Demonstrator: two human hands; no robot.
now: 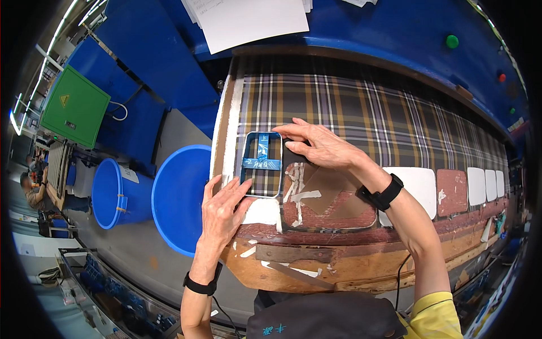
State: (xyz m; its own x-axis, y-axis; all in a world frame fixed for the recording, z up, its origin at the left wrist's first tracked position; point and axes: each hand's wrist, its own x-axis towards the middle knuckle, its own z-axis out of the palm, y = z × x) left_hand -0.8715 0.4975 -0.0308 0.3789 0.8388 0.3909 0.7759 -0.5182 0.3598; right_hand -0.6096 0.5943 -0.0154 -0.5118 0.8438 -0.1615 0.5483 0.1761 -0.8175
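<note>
1. Head view: a blue-braced, rounded-rectangular metal frame [262, 164] lies on dark plaid fabric [324, 104].
2. Left hand [221, 208], fingers spread, touches the frame's lower-left; right hand [324, 148], fingers loosely parted, its upper-right corner.
3. Uneven pushing could skew it across the stripes.

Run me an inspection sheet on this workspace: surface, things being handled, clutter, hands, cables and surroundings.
Surface: plaid fabric spread over a table with a worn wooden front edge.
Things handled: rectangular frame, crossed by blue tape, lying on the fabric near its left side.
Clutter: white scraps on the front edge; brown sheet right of the frame.
Hands: left hand at the frame's near end; right hand at its far right corner; grip firmness unclear.
Cables: black cable below the front edge.
Surroundings: blue bins and green cabinet to the left; papers beyond the fabric.
</note>
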